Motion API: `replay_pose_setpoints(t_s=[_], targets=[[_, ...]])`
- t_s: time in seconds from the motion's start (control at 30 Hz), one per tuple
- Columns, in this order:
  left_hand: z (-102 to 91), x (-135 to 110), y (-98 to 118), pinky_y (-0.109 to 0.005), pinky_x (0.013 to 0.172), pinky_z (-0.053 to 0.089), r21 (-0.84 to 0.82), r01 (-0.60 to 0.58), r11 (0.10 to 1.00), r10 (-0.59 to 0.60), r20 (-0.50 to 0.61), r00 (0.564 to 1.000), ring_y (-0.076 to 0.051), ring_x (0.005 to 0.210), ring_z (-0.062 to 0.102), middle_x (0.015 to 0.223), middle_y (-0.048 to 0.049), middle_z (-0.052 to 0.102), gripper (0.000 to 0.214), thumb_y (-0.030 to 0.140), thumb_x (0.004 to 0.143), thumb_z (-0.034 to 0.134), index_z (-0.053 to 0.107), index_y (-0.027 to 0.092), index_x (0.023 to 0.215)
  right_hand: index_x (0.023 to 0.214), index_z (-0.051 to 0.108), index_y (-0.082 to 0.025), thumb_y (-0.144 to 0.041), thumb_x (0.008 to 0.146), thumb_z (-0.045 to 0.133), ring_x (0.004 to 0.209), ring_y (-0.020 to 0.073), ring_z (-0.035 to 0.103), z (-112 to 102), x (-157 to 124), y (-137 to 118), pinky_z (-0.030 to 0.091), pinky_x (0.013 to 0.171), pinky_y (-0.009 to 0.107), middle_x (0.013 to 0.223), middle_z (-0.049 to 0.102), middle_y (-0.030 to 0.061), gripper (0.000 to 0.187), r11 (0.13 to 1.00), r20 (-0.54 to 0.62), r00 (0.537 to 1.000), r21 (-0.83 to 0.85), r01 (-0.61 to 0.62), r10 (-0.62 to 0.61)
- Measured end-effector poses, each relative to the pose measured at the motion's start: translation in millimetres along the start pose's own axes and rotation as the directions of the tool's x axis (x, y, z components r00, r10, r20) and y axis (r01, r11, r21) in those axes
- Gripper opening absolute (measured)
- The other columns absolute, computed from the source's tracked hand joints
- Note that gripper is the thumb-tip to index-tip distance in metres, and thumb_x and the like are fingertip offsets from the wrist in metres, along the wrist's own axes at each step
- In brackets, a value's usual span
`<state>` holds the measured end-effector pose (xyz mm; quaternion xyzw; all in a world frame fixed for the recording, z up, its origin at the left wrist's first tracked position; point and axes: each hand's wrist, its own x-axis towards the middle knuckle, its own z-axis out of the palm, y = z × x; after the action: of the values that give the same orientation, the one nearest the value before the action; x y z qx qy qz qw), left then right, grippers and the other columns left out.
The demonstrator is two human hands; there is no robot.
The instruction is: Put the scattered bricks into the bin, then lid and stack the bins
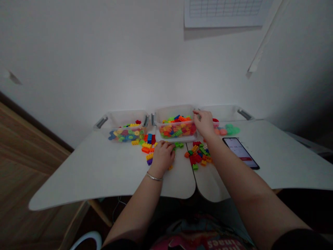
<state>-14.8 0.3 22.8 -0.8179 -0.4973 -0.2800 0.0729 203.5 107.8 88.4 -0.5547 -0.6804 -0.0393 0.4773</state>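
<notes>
My left hand (163,157) is cupped low over a loose pile of coloured plastic building bricks (147,147) on the table, its fingers touching the bricks. A thin metal bracelet (154,177) circles that wrist. My right hand (204,123) is raised at the right end of a clear plastic bin (177,130) full of mixed bricks, and the fingers hide whatever they may hold. Below it lies a second pile of loose bricks (199,156). A clear bin of flat coloured shapes (127,119) stands to the left, and a third clear bin (221,113) stands mostly behind my right hand.
A smartphone (240,152) with a lit screen lies on the white table (104,170) right of the bricks. Green and pink plastic pieces (231,129) sit by the right bin. The bins stand against a white wall (166,62).
</notes>
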Motion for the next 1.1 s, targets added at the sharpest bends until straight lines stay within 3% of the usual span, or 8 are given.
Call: replay_pose_setpoints(t_s=[0.2,0.33,0.43,0.53,0.6,0.63,1.1], targets=[[1.3,0,-1,-0.043,0.097,0.047,0.004,0.008,1.000,-0.008,0.001,1.000,-0.027,0.102,0.051,0.103,-0.0058,0.070,0.028,0.018,0.081,0.061,0.072,0.020,0.106,0.100,0.071,-0.016,-0.026,0.084,0.050,0.098,0.0262,0.060,-17,-5,-9,0.046,0.094,0.044,0.102,0.072,0.0116,0.029,0.994,-0.052,0.999,0.106,0.007,-0.002],[1.1,0,-1,-0.043,0.095,0.047,0.008,0.001,1.000,-0.001,-0.005,1.000,-0.027,0.101,0.051,0.103,-0.0060,0.070,0.027,0.018,0.080,0.061,0.072,0.020,0.105,0.098,0.070,-0.019,-0.027,0.086,0.048,0.088,0.0225,0.062,-33,-36,-23,0.051,0.080,0.038,0.100,0.071,0.0092,0.026,0.982,-0.055,0.997,0.179,0.067,-0.058],[-0.2,0,0,-0.043,0.095,0.047,0.014,0.003,1.000,-0.003,-0.006,1.000,-0.026,0.101,0.050,0.103,-0.0061,0.070,0.027,0.018,0.080,0.060,0.072,0.020,0.105,0.096,0.070,-0.020,-0.025,0.087,0.051,0.091,0.0218,0.064,-36,-71,-29,0.050,0.084,0.038,0.098,0.072,0.0077,0.022,0.969,0.133,0.971,0.175,0.174,-0.198],[-0.9,0,1,-0.043,0.095,0.047,0.021,0.005,1.000,-0.005,0.008,1.000,-0.026,0.101,0.050,0.103,-0.0065,0.070,0.029,0.018,0.081,0.060,0.071,0.019,0.107,0.099,0.071,-0.019,-0.023,0.083,0.059,0.100,0.0234,0.064,-34,-103,-28,0.048,0.090,0.040,0.105,0.072,0.0077,0.020,0.952,0.439,0.845,0.139,0.271,-0.305],[-0.6,0,1,-0.043,0.094,0.046,0.020,0.011,1.000,-0.012,0.016,1.000,-0.026,0.102,0.050,0.104,-0.0065,0.070,0.028,0.018,0.081,0.059,0.071,0.020,0.107,0.103,0.071,-0.020,-0.024,0.081,0.063,0.106,0.0257,0.062,-33,-116,-25,0.046,0.093,0.042,0.113,0.070,0.0082,0.023,0.948,0.552,0.778,0.083,0.307,-0.300],[-0.5,0,1,-0.043,0.095,0.046,0.018,0.014,1.000,-0.014,0.018,1.000,-0.026,0.103,0.050,0.105,-0.0064,0.070,0.028,0.018,0.081,0.059,0.071,0.020,0.107,0.105,0.071,-0.020,-0.024,0.081,0.064,0.107,0.0267,0.062,-33,-121,-24,0.045,0.094,0.043,0.116,0.069,0.0084,0.025,0.948,0.577,0.766,0.050,0.313,-0.284],[1.7,1,2,-0.043,0.094,0.046,0.023,-0.003,1.000,0.003,0.001,1.000,-0.026,0.101,0.051,0.104,-0.0064,0.070,0.027,0.019,0.082,0.060,0.072,0.020,0.106,0.105,0.071,-0.018,-0.022,0.090,0.054,0.093,0.0226,0.064,-5,-117,-18,0.047,0.088,0.036,0.101,0.072,0.0089,0.023,0.973,0.574,0.809,-0.089,0.215,-0.126]])
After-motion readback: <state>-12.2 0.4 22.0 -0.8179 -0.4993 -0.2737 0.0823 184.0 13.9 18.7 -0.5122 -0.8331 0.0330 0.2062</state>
